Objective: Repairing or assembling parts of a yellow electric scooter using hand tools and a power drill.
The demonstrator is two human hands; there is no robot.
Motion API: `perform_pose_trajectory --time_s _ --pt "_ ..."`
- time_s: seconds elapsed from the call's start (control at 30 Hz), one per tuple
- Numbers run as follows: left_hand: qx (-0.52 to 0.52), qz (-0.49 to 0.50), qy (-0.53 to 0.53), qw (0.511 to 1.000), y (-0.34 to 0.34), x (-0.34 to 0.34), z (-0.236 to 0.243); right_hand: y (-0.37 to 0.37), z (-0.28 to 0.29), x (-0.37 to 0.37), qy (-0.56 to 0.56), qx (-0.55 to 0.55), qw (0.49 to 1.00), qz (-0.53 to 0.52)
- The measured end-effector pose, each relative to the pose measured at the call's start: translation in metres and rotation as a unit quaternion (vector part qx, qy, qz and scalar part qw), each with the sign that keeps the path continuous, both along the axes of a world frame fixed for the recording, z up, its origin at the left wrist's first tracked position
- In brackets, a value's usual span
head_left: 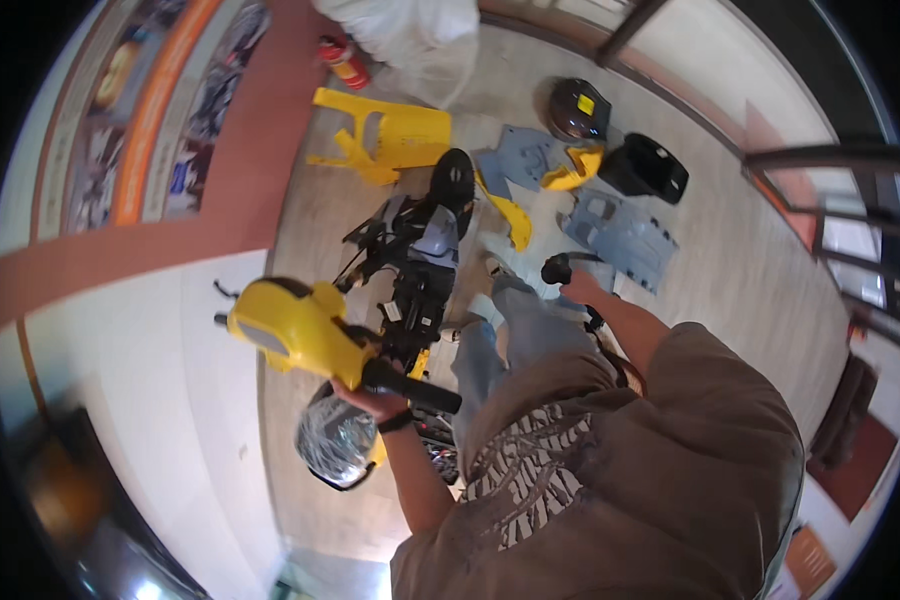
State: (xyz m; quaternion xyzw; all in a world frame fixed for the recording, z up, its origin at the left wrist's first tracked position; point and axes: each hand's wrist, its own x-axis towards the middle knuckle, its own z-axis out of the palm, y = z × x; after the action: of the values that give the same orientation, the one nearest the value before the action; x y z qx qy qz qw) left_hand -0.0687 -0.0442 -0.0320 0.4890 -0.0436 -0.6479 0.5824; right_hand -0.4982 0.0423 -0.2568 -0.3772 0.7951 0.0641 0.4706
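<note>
A partly stripped scooter (420,270) stands to my left, its black frame and inner parts bare. Its yellow handlebar cover (300,325) rises closest to me, with a black handlebar grip (410,386) pointing my way. My left hand (372,398) is closed around the handlebar beside that grip, with the fingers partly hidden. Out to the right, my right hand (582,289) grips a black tool (556,268), perhaps a power screwdriver; its exact kind is unclear. Below the left hand is a rounded part wrapped in clear plastic (335,435).
Yellow panels (410,135) and grey-blue panels (620,235) lie on the floor ahead. A dark helmet (578,108) and a black bin-like part (645,168) sit beyond them. Near the left wall stands a red fire extinguisher (345,62) beside a white plastic bag (415,45).
</note>
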Motion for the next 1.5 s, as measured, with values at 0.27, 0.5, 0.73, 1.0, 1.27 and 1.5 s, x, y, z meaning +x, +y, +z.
perform_pose_trajectory --time_s 0.27,0.5,0.73,1.0,1.27,1.5 --pt "-0.105 0.044 -0.341 0.933 0.02 -0.001 -0.026 0.033 -0.09 0.013 0.042 0.189 0.978 0.081" --pt "-0.11 -0.116 0.107 0.981 0.0 -0.002 0.009 0.029 -0.163 0.017 0.055 0.141 0.981 0.121" --pt "-0.034 0.088 0.042 0.995 0.001 -0.031 0.024 0.019 -0.235 0.026 0.071 0.029 0.996 0.039" --pt "-0.094 -0.039 0.136 0.985 0.007 -0.032 0.005 0.026 -0.369 -0.012 0.151 -0.018 0.981 -0.124" --pt "-0.163 0.238 0.127 0.949 0.013 -0.055 0.01 0.054 -0.491 -0.055 0.113 -0.123 0.973 -0.157" --pt "-0.189 -0.113 0.061 0.974 -0.008 0.022 -0.003 0.133 -0.582 -0.066 0.151 -0.131 0.976 -0.087"
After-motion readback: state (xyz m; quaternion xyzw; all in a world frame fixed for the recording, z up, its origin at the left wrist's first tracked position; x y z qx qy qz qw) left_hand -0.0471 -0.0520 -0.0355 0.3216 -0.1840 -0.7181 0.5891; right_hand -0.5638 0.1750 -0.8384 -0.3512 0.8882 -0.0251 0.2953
